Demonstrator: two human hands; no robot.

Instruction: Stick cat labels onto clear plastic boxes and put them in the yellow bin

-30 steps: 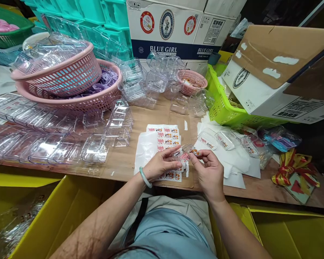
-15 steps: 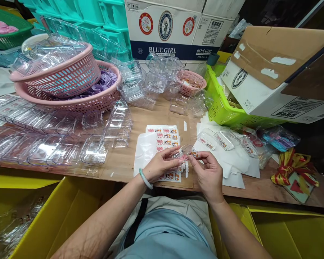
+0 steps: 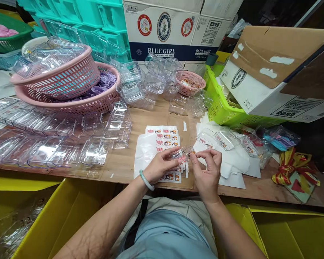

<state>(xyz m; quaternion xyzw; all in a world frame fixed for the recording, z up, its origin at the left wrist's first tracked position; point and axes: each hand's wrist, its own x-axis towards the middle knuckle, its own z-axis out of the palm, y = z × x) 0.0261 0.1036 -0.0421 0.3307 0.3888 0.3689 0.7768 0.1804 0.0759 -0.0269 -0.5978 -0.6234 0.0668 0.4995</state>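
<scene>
My left hand (image 3: 162,166), with a pale bangle at the wrist, grips the left side of a small clear plastic lid (image 3: 181,153) between thumb and fingers. At the lid's right end my right hand (image 3: 207,171) pinches a printed cat sticker (image 3: 191,154) with thumb and forefinger. Part of the sticker lies against the lid; the fingers hide how much of it is stuck. Beneath the hands is a sticker sheet (image 3: 166,138) with rows of cat pictures and red lettering. A white backing sheet (image 3: 144,153) overlaps its left side.
Clear lids stand in rows (image 3: 52,151) at the left. Behind them are stacked pink baskets (image 3: 70,79). Stickered lids (image 3: 206,139) lie on white papers (image 3: 233,162) at the right, near a lime basket (image 3: 224,108) and a cardboard box (image 3: 278,72). Yellow bins (image 3: 43,216) stand below the table edge.
My right hand has shifted slightly left along the sticker, its fingers closing nearer the lid. My left hand keeps its hold on the lid with little movement.
</scene>
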